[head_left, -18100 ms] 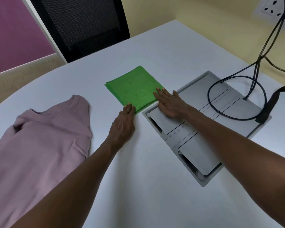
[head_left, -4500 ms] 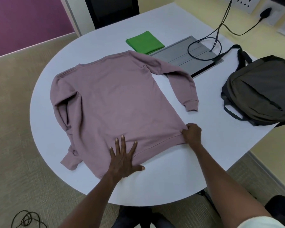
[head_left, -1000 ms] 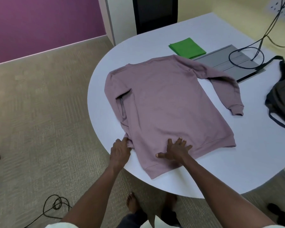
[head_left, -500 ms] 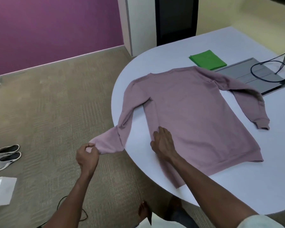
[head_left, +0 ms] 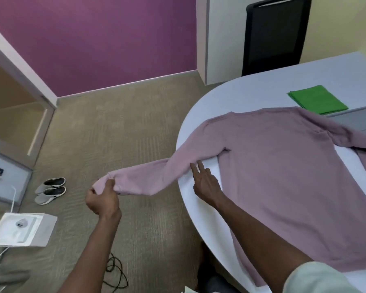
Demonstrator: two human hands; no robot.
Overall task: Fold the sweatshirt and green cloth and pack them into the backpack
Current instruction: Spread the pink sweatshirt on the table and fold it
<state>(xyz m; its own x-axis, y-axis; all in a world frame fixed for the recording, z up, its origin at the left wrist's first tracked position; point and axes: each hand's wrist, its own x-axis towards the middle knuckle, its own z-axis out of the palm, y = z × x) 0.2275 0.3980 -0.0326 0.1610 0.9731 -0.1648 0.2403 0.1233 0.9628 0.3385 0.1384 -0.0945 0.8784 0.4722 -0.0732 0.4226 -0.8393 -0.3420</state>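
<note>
A mauve sweatshirt (head_left: 283, 170) lies flat on the white rounded table (head_left: 201, 210). Its left sleeve stretches out past the table's edge over the floor. My left hand (head_left: 103, 197) grips the cuff of that sleeve off the table. My right hand (head_left: 205, 180) rests on the table by the sleeve's lower edge, fingers straight and touching the fabric near the armpit. The folded green cloth (head_left: 317, 102) lies at the far side of the table, beyond the sweatshirt's collar. The backpack is out of view.
A black mesh chair (head_left: 273, 34) stands behind the table. A grey panel (head_left: 359, 118) is set in the tabletop at the right. On the carpet lie grey shoes (head_left: 50, 190), a white box (head_left: 21, 229) and a black cable (head_left: 114, 273).
My left hand has pulled the left sleeve further out and straighter, away from the table. My right hand has slid from the sweatshirt's body to the sleeve's lower edge.
</note>
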